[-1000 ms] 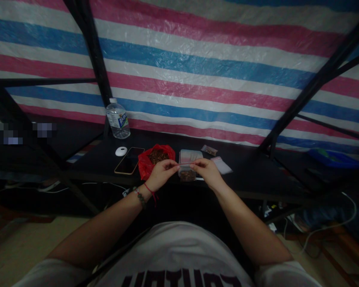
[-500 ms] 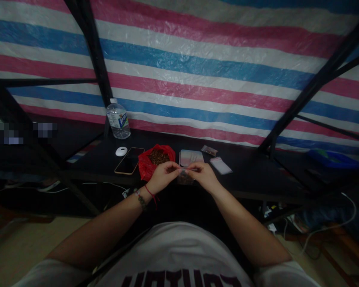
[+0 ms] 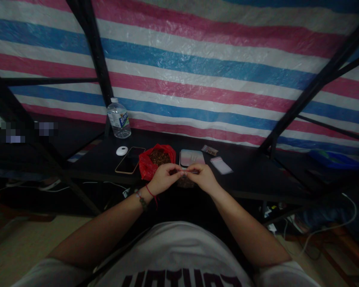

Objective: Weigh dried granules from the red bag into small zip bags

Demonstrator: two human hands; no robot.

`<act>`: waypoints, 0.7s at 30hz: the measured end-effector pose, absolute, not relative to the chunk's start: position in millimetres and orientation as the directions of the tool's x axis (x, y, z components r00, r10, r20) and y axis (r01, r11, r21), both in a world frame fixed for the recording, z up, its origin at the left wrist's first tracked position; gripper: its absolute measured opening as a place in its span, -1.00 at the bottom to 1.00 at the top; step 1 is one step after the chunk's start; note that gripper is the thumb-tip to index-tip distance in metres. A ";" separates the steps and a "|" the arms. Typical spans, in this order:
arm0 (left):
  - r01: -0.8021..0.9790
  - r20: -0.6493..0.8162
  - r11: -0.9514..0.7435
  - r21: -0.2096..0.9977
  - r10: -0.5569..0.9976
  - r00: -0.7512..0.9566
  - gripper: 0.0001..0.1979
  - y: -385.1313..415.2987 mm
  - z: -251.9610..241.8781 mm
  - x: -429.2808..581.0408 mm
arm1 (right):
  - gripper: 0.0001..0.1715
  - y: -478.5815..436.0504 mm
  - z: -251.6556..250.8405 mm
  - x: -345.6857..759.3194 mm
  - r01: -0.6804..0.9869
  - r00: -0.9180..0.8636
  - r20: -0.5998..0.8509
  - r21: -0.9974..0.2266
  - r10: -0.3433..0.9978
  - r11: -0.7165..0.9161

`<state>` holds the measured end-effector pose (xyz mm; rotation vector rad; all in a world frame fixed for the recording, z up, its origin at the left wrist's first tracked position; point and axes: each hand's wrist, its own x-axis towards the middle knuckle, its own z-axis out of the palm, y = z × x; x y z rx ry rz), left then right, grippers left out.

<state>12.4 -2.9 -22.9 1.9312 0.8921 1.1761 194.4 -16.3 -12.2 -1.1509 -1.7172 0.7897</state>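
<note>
Both hands pinch the top edge of a small clear zip bag point(image 3: 186, 182) with brownish contents, held over the table's front edge. My left hand point(image 3: 165, 176) is closed on its left corner, and my right hand point(image 3: 202, 177) grips the right side, fingertips close together. Just behind my left hand lies a red plastic bag point(image 3: 146, 167) opened around a heap of brown dried bits point(image 3: 160, 155). A small flat device like a pocket scale point(image 3: 192, 157) sits right behind the held bag. To its right are a filled small bag point(image 3: 210, 150) and a stack of flat clear zip bags point(image 3: 221, 165).
On the left of the black table point(image 3: 251, 175) are a phone point(image 3: 129, 160), a white oval mouse-like object point(image 3: 122, 151) and a large clear bottle point(image 3: 119, 119). Dark metal posts point(image 3: 98, 59) rise at both sides before a striped plastic sheet point(image 3: 191, 67). A blue item point(image 3: 332, 159) lies far right.
My fingertips have drawn closer together along the small bag's top edge. The bag hangs in nearly the same place; the things on the table have not moved.
</note>
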 end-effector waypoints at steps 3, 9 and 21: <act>0.191 0.426 -0.512 0.838 0.831 0.357 -0.80 -1.7 -25.0 12.5 | -0.81 -16.4 -11.9 195.2 0.389 -0.169 0.326 -0.845 0.930 0.366; 0.239 0.467 -0.556 0.796 0.816 0.341 -0.84 0.5 -18.6 7.7 | -0.81 -17.5 -3.4 199.3 0.425 -0.188 0.342 -0.817 0.921 0.391; 0.233 0.440 -0.493 0.838 0.864 0.245 -0.82 1.0 -6.3 0.9 | -0.70 -10.9 0.7 209.3 0.315 -0.042 0.328 -0.892 0.944 0.324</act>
